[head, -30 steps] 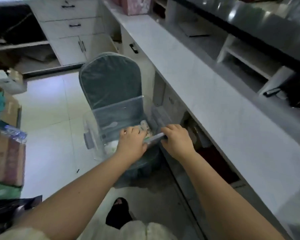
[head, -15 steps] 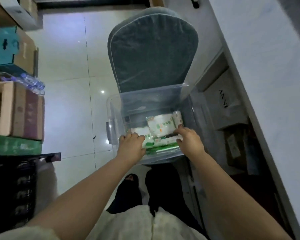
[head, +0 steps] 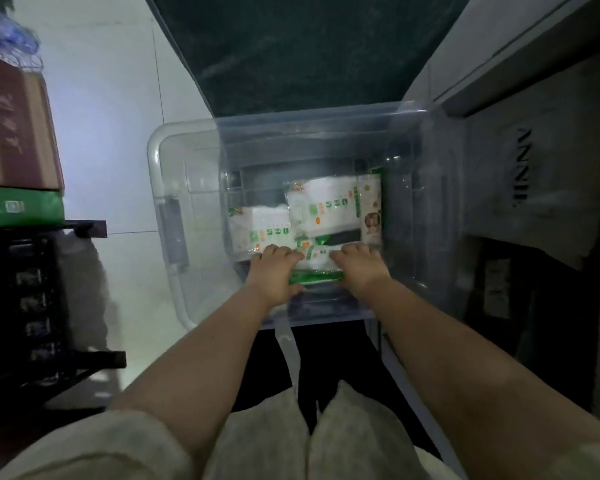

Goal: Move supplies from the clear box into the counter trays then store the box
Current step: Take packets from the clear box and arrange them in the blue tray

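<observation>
A clear plastic box (head: 174,188) rests on the seat of a dark green padded chair (head: 302,53). Inside lie several white packets with green print (head: 329,206). Both my hands reach over the near wall into the box. My left hand (head: 274,271) and my right hand (head: 361,268) are closed on the two ends of a green-edged white packet (head: 317,271) at the near side of the box. The counter trays are out of view.
Stacked cardboard boxes (head: 14,126) and a green box (head: 18,207) stand at the left above a black crate rack (head: 32,306). The counter's underside with a grey bag marked with letters (head: 534,168) is at the right. White tiled floor (head: 111,98) lies left of the chair.
My view has tilted down and moved closer to the box. Both hands went from its near rim down inside and closed on a packet.
</observation>
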Tool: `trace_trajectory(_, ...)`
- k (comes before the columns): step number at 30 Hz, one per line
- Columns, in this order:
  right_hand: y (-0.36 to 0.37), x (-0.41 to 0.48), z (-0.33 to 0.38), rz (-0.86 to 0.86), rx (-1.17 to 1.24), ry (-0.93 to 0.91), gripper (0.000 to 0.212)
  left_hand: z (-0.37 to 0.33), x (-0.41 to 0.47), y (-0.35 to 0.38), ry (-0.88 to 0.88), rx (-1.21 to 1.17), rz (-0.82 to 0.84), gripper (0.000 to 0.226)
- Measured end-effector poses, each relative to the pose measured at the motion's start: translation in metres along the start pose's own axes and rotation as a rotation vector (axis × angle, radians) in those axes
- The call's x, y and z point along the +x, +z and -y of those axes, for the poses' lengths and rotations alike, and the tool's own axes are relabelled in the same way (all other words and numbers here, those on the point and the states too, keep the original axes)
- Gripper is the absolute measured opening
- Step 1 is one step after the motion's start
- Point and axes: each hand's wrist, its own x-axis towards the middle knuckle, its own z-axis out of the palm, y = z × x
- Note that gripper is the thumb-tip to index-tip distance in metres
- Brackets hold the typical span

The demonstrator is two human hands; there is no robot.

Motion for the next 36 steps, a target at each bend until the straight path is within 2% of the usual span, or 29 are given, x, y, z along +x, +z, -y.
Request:
trace_trajectory(4,0.009,0.023,-0.011,-0.083,-0.154,-0.118,0.049,-0.005,0.021,0.01,0.003,0.015,0.01,0.071)
trace_trajectory(6,0.009,0.033,-0.013,-0.126,-0.121,-0.117,0.045,-0.008,0.03,0.013,-0.023,0.03,-0.018,0.07)
trace_trajectory(10,-0.002,0.041,-0.017,-0.235,-0.058,-0.086,0.039,-0.01,0.041,0.005,-0.05,0.031,-0.15,0.053)
trace_trajectory(13,-0.011,0.03,-0.018,-0.272,0.011,-0.092,0.053,-0.01,0.037,-0.013,-0.017,0.019,-0.227,0.039)
trace_trajectory(16,-0.02,0.009,-0.015,-0.307,0.0,-0.02,0.069,-0.014,0.021,-0.036,0.062,0.043,-0.333,0.032)
trace_trajectory(18,-0.025,-0.009,-0.011,-0.358,0.002,0.067,0.071,-0.014,0.006,-0.055,0.107,0.043,-0.398,0.032)
trace_trajectory(20,-0.033,-0.031,-0.004,-0.457,0.022,0.133,0.069,-0.015,-0.012,-0.077,0.156,0.017,-0.454,0.033)
trace_trajectory(23,-0.049,-0.064,0.019,-0.674,0.02,0.137,0.07,-0.019,-0.039,-0.109,0.264,0.014,-0.533,0.032)
trace_trajectory(25,-0.059,-0.084,0.042,-0.766,0.021,0.137,0.063,-0.025,-0.058,-0.123,0.337,0.02,-0.583,0.032)
trace_trajectory(27,-0.063,-0.104,0.061,-0.807,0.059,0.178,0.048,-0.028,-0.078,-0.132,0.393,0.027,-0.611,0.031)
trace_trajectory(29,-0.059,-0.13,0.077,-0.848,0.075,0.244,0.038,-0.031,-0.099,-0.137,0.449,0.07,-0.57,0.031)
trace_trajectory(32,-0.045,-0.164,0.092,-0.842,0.089,0.323,0.035,-0.036,-0.123,-0.141,0.53,0.137,-0.504,0.039)
trace_trajectory(36,-0.006,-0.223,0.102,-0.917,0.171,0.498,0.033,-0.06,-0.168,-0.149,0.705,0.169,-0.557,0.052)
